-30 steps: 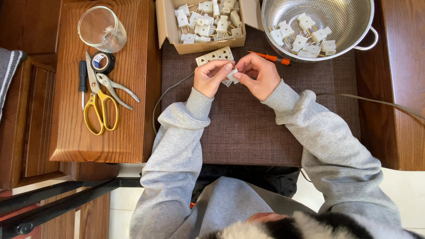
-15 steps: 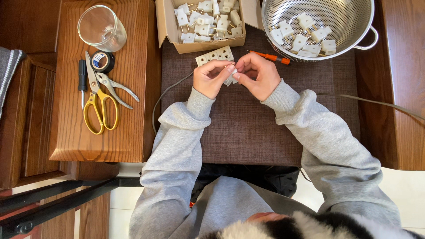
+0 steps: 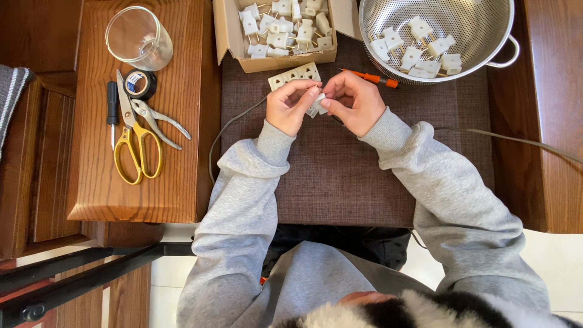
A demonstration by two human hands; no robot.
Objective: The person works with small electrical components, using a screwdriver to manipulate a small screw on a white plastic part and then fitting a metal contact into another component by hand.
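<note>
Item: small white plastic plug piece (image 3: pixel 315 104), pinched between the fingertips of the left hand (image 3: pixel 290 107) and right hand (image 3: pixel 353 102), held just above the brown woven mat (image 3: pixel 340 182). Judged light, rigid, smooth; best gripped by its flat sides, clear of any prongs.
Containers: open cardboard box (image 3: pixel 231 36) holding a heap of white two-pin plugs; perforated steel colander (image 3: pixel 480 24) holding several more; clear glass tumbler (image 3: pixel 137 39), lying tilted, contents not discernible.

Two hands (image 3: pixel 328 103), six plugs in colander (image 3: pixel 425 45), one glass (image 3: pixel 138 37), one scissors (image 3: pixel 135 146), one tape roll (image 3: pixel 139 83)
</note>
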